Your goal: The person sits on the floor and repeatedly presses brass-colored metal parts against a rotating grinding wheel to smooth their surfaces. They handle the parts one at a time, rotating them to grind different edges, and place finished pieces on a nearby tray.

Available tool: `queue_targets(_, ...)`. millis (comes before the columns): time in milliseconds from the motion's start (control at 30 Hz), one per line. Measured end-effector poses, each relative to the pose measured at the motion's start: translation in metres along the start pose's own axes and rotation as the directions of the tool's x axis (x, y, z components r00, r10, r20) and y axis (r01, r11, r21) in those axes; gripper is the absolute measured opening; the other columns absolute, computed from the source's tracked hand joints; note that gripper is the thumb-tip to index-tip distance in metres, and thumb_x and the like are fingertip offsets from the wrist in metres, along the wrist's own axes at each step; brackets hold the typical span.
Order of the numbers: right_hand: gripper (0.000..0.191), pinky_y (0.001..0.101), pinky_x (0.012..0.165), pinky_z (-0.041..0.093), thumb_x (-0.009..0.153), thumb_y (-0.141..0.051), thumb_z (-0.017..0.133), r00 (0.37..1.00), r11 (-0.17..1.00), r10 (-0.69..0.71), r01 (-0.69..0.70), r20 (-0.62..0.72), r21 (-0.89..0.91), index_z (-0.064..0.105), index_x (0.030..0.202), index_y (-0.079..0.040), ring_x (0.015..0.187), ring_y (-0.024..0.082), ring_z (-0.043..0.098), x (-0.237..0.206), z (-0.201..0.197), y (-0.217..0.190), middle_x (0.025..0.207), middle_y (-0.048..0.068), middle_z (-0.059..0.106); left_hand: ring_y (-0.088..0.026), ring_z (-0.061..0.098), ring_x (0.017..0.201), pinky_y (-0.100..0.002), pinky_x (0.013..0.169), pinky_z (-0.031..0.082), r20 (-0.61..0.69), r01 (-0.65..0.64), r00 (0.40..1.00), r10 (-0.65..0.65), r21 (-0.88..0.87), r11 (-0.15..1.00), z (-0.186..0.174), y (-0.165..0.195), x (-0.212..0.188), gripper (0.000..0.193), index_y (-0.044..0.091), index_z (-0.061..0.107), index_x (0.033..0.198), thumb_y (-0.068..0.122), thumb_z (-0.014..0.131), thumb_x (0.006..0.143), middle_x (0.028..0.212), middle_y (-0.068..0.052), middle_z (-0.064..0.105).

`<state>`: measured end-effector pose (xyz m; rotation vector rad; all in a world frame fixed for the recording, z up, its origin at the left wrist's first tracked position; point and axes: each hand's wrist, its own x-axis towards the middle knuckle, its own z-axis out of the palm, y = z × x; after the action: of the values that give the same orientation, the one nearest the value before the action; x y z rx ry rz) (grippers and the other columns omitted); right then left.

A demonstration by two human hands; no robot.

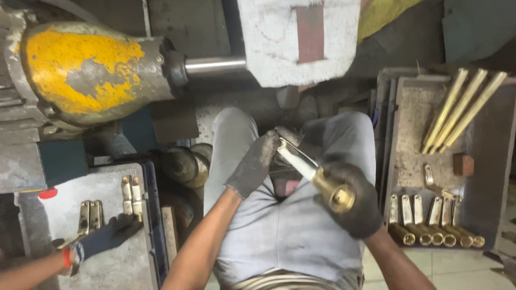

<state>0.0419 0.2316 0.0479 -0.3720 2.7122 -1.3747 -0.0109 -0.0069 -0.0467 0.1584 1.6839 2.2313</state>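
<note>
Workshop floor, seated person's lap: gloved right hand (352,201) grips a brass handle part (317,177) by its round end, fingers closed; gloved left hand (255,164) pinches its flat silvery tip. Similar parts lie in the right tray (408,113).

At the right of the frame my grey tray (486,161) carries three long brass rods (462,107) leaning together at its upper part; below them a small brown block (463,164) and one loose fitting (428,175); along its lower edge a row of brass fittings (432,223) side by side; at lower left a grey slab (115,258) carries two pairs of fittings (130,194), one pair (90,215) left of the other; tiled floor (467,271) shows at lower right.
</note>
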Motion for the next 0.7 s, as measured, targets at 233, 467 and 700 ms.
queue_targets(233, 0.066, 0.0344, 0.073, 0.062, 0.068, -0.035, 0.097, 0.935, 0.945, -0.323, 0.311, -0.145, -0.102, 0.061, 0.107, 0.005, 0.092, 0.029, 0.072, -0.048, 0.002, -0.045, 0.109, 0.017, 0.066, -0.019, 0.057, 0.124, -0.033, 0.108, 0.047, 0.065, -0.339, 0.938, 0.34, 0.365, 0.867, 0.01, 0.011, -0.038, 0.032, -0.004, 0.052, 0.138, 0.012, 0.041, 0.112, 0.131, -0.014, 0.06)
queue_targets(467, 0.071, 0.0377, 0.073, 0.062, 0.063, -0.036, 0.097, 0.906, 0.922, -0.381, 0.356, -0.184, -0.153, 0.063, 0.111, 0.004, 0.092, 0.033, 0.072, -0.074, 0.001, -0.048, 0.112, 0.018, 0.063, -0.016, 0.059, 0.103, -0.031, 0.095, 0.051, 0.089, -0.078, 0.994, 0.07, 0.093, 0.993, 0.026, 0.043, -0.053, 0.031, 0.0, 0.063, 0.123, 0.022, 0.042, 0.114, 0.11, -0.007, 0.067)
queue_targets(700, 0.069, 0.0388, 0.071, 0.062, 0.065, -0.037, 0.096, 0.911, 0.922, -0.377, 0.35, -0.169, -0.168, 0.064, 0.108, 0.006, 0.089, 0.032, 0.072, -0.077, -0.001, -0.057, 0.107, 0.018, 0.065, -0.016, 0.06, 0.105, -0.029, 0.098, 0.049, 0.157, -0.133, 0.978, 0.136, -0.027, 0.991, 0.036, 0.069, -0.057, 0.046, 0.0, 0.065, 0.115, 0.036, 0.036, 0.117, 0.11, -0.006, 0.066)
